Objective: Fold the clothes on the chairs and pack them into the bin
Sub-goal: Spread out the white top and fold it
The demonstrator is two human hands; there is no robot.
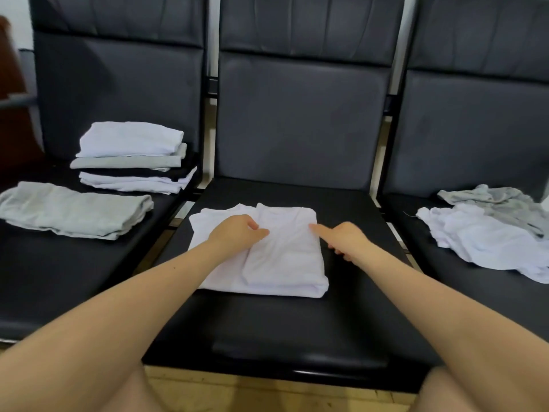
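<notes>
A white shirt (282, 257), partly folded into a rectangle, lies flat on the seat of the middle black chair (297, 322). My left hand (236, 231) rests on the shirt's upper left part, fingers curled, thumb and fingertips pinching the fabric near the centre. My right hand (341, 237) is at the shirt's right edge; its straight index finger touches the cloth while the other fingers curl underneath. No bin is in view.
The left chair (44, 278) holds a stack of folded white, grey and dark clothes (133, 157) and a folded grey garment (74, 211) in front of it. On the right chair (445, 278) lie a crumpled white garment (481, 239) and a crumpled grey one (493, 200).
</notes>
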